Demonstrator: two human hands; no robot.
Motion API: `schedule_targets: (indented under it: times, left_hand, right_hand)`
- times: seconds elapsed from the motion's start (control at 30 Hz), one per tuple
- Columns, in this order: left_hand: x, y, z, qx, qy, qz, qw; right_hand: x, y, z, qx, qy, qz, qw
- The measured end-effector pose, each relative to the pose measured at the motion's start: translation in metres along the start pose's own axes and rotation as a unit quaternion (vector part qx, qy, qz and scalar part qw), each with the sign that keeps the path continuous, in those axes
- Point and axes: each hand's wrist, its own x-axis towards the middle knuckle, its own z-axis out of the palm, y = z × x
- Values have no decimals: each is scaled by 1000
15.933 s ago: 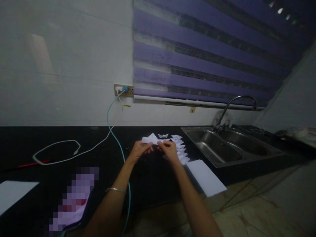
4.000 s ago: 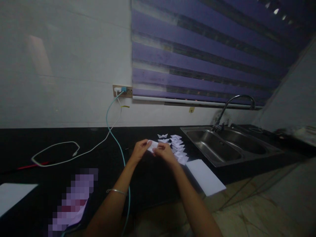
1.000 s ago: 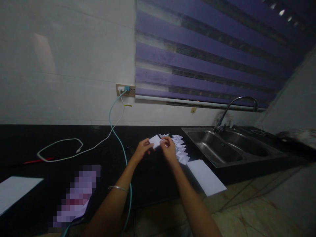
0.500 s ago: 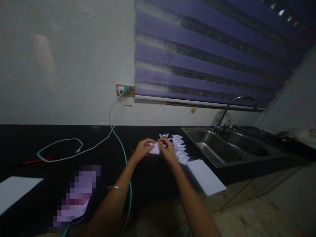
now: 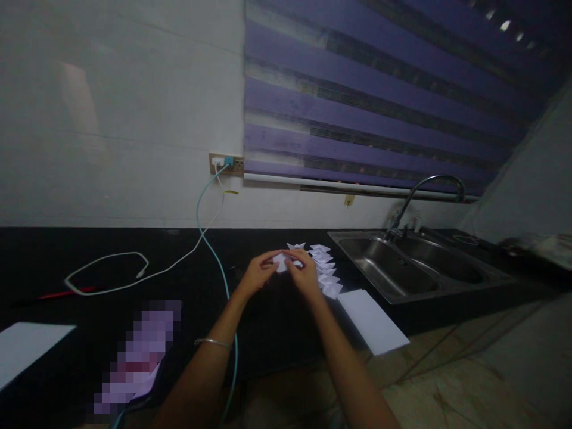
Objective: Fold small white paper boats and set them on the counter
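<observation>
White folded paper [image 5: 281, 263] between left hand [image 5: 258, 272] and right hand [image 5: 304, 273]: hold it over the black countertop [image 5: 277, 339], left of the steel double-bowl sink [image 5: 415, 294] and between the back and front edges. Cannot tell whether resting on the surface or lifted clear of it. Pinch one side with the left hand, thumb on the near face, forefinger arched over the top; pinch the opposite side with the right hand in much the same manner, fingertips of both nearly meeting above the fold. Cannot make out the remaining fingers well, nor the exact shape of the fold under them. Wear a thin silver bracelet [image 5: 213, 341] on the left forearm [image 5: 221, 325].

Just beyond the hands, toward the countertop's back edge, see a white paper boat [image 5: 296, 245]. Close beside the right hand, see a row of paper boats [image 5: 325, 271], overlapping tightly and running from back toward front, short of the sink. Nearer the front edge, see plain white paper [image 5: 373, 322], set slantwise, one corner reaching that edge.

Toward the left, see a white cable [image 5: 111, 291] in a loose loop across a slim red item [image 5: 62, 294], too dim to name. Closer to the front edge, see a flat object with a pixelated purple face [image 5: 140, 357], and left of it a white sheet [image 5: 31, 348]. Trace a teal cable [image 5: 218, 262] from the wall socket [image 5: 239, 167] over the back edge and past the left forearm.
</observation>
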Motion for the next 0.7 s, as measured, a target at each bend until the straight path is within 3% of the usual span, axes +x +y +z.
schedule_targets:
  times: [0.1, 0.33, 0.53, 0.7]
  left_hand:
    - [0, -1, 0, -3, 9, 30, 1000]
    - [-1, -2, 1, 11, 5, 33, 999]
    - [-1, -6, 3, -35, -22, -1, 999]
    - [0, -2, -2, -71, -1, -35, 997]
  right_hand:
    - [0, 0, 0, -2, 12, 4, 1000]
    - [-1, 1, 1, -9, 20, -2, 1000]
    - [0, 0, 4, 4, -8, -30, 1000]
    - [-2, 3, 3, 37, -38, 39, 998]
